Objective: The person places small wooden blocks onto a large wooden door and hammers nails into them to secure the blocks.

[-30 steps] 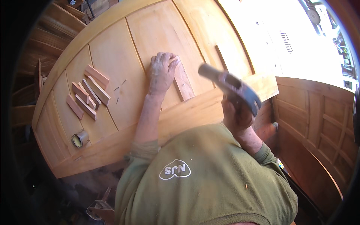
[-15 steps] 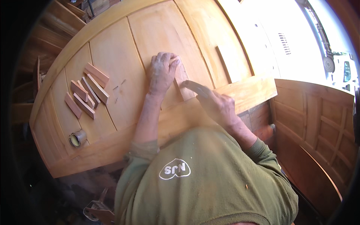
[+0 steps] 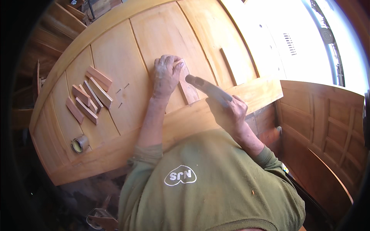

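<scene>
My left hand (image 3: 165, 77) is closed over the upper end of a short wooden strip (image 3: 189, 90) lying on a large paneled wooden piece (image 3: 113, 50); whether a nail is between its fingers I cannot make out. My right hand (image 3: 233, 115) grips a hammer (image 3: 210, 88), whose head is over the strip just right of my left hand. To the left lie several loose wooden blocks (image 3: 92, 94), several nails (image 3: 121, 96) and a small metal can (image 3: 80, 143). Another strip (image 3: 229, 65) rests on the panel farther right.
A long board (image 3: 254, 90) runs along the panel's near edge. A gridded wooden panel (image 3: 323, 115) stands at right, beside a bright white surface (image 3: 277, 46). Stacked timber (image 3: 58, 27) fills the left back.
The hammer, raised and blurred at my right a second ago, has swung down and left toward the strip. My left hand has stayed on the strip.
</scene>
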A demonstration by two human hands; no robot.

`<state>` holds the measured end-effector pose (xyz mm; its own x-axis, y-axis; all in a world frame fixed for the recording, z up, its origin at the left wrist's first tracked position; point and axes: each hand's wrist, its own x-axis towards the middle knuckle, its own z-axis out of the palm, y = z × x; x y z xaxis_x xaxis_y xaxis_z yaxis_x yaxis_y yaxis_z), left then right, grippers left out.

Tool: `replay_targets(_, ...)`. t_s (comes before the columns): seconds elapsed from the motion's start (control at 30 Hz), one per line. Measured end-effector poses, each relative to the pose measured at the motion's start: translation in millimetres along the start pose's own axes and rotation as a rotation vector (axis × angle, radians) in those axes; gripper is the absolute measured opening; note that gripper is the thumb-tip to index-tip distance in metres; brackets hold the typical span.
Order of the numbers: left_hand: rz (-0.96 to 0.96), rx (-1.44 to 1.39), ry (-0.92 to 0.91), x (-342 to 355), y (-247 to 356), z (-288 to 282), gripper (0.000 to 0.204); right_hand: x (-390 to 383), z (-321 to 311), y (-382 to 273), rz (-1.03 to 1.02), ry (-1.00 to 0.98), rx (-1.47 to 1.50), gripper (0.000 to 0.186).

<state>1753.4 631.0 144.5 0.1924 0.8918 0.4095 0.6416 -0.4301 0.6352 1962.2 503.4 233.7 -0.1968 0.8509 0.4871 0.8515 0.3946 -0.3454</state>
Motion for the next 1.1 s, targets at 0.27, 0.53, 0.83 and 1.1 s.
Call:
replay_targets(0.27,0.025,-0.001,0.011,5.3,0.1,-3.3,0.016,-4.2,1.3,-14.5,0.076,-0.056,-0.03,0.035)
replay_targets(0.53,-0.008,0.028,-0.019,2.6,8.4,2.9,0.017,-46.6,-13.0,-4.9,0.44,-0.174,0.135,0.032)
replay_targets(0.83,-0.21,-0.117,0.237,-12.1,54.1,-4.2,0.026,-144.2,-81.2,-12.2,1.252,0.093,1.127,0.033)
replay_targets(1.1,0.072,-0.547,-0.461,-76.2,256.7,72.0,0.037,-191.2,-136.3,69.3,1.196,-0.003,1.151,0.037)
